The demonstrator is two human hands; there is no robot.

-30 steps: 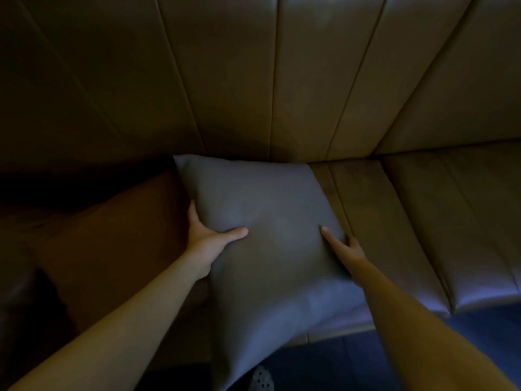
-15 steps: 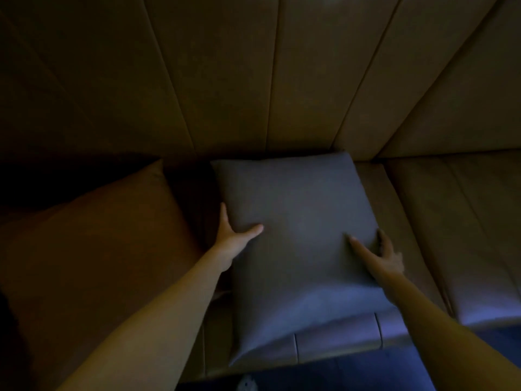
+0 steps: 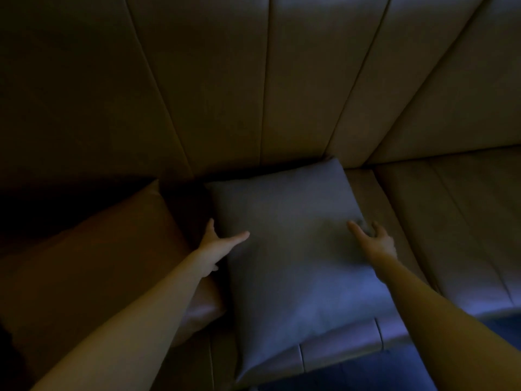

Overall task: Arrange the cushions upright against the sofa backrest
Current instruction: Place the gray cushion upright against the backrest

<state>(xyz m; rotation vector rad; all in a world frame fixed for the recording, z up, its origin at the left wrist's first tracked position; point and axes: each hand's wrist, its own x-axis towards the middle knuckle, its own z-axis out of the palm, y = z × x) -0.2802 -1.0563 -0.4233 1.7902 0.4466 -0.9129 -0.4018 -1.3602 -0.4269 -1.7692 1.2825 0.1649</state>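
Both hands grip the grey cushion (image 3: pixel 293 249) by its sides, left hand (image 3: pixel 217 244) and right hand (image 3: pixel 375 244). Its top corner touches the backrest (image 3: pixel 296 94), but the bottom hangs over the seat's front edge (image 3: pixel 338 354), so it'll probably slide off if released.

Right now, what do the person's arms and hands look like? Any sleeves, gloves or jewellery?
Both forearms are bare all the way to the bottom edge of the picture, so no sleeves show. The left hand and right hand are ungloved. No watch, bracelet or ring is visible, though the light is very dim, so something small could be missed.
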